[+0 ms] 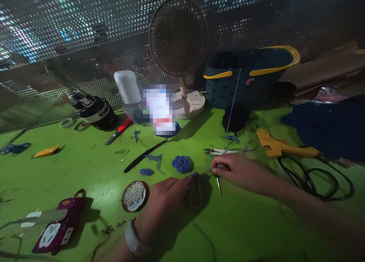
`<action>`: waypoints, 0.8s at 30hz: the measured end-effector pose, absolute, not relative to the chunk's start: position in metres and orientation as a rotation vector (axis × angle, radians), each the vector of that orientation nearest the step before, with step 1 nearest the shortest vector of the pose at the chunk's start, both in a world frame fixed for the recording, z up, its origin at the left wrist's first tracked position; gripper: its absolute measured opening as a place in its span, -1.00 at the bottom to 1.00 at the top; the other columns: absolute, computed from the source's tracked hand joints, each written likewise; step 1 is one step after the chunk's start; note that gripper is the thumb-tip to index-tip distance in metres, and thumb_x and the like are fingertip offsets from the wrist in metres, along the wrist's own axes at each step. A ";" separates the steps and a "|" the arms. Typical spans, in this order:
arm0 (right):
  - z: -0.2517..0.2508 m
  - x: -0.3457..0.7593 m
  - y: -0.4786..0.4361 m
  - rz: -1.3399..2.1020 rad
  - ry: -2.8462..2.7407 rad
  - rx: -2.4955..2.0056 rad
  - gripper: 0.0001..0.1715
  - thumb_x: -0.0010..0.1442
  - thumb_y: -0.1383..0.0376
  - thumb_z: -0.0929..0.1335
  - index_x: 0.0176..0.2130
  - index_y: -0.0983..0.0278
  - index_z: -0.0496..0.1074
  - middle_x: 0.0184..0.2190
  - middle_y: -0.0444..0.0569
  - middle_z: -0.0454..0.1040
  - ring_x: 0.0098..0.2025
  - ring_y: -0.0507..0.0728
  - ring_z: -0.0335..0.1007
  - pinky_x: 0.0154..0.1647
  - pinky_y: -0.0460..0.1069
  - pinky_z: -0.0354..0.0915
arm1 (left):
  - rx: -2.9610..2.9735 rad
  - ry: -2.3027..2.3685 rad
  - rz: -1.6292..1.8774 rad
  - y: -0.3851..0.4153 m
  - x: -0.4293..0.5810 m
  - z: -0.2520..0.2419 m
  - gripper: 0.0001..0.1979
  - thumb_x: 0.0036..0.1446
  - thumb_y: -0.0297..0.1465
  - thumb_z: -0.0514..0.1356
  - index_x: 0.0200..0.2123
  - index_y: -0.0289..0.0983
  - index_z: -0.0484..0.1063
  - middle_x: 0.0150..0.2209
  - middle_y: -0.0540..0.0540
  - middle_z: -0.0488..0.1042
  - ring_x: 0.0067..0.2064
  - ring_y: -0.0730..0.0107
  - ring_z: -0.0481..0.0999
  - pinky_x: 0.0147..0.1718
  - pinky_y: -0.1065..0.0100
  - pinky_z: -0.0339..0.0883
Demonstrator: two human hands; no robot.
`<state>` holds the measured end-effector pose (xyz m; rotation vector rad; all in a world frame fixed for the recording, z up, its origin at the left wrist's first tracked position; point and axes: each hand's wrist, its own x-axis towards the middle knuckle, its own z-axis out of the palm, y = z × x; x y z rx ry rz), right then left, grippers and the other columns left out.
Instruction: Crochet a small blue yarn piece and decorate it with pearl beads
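Note:
My left hand (pixel 167 199) rests on the green table (pixel 85 167), its fingers closed on a small blue crochet piece (pixel 196 191) with beads along it. My right hand (pixel 238 170) is just to the right, pinching a thin crochet hook (pixel 219 186) whose tip points down at the table and meets the piece. A blue yarn strand (pixel 234 102) runs from the work up toward the basket. A blue crochet flower (pixel 181 164) lies just behind my hands, with a smaller blue bit (pixel 146 172) to its left.
A round dish of white beads (pixel 134 196) sits left of my left hand. Thread snips (pixel 218 151), a yellow glue gun (pixel 281 146) with black cord, a desk fan (pixel 179 53), a blue basket (pixel 245 77), a maroon power strip (pixel 58 227), a red-handled knife (pixel 118 131) and dark blue fabric (pixel 327 125) surround the work.

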<state>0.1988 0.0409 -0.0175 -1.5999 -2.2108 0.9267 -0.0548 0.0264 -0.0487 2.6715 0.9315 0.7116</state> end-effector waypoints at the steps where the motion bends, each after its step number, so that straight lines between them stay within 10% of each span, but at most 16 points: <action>1: -0.019 0.199 0.042 0.889 -2.223 -1.616 -0.79 0.20 0.25 0.32 -0.40 0.25 0.51 -0.52 -0.10 0.47 -0.46 0.06 0.29 -0.43 -0.05 0.05 | 2.665 0.964 0.711 0.027 -0.055 -0.050 -0.75 0.27 -0.39 0.04 -0.02 -0.28 0.38 -0.42 -0.05 0.54 -0.49 0.45 0.50 -0.52 0.41 0.40; 24: -0.036 0.195 0.043 0.583 -2.199 -1.710 -0.77 0.24 0.30 0.24 -0.39 0.25 0.44 -0.56 -0.12 0.46 -0.54 0.05 0.28 -0.48 -0.06 0.02 | 2.890 1.009 0.662 0.031 -0.052 -0.049 -0.83 0.19 -0.54 0.03 -0.28 -0.30 0.41 -0.50 -0.04 0.45 -0.51 0.37 0.41 -0.53 0.36 0.35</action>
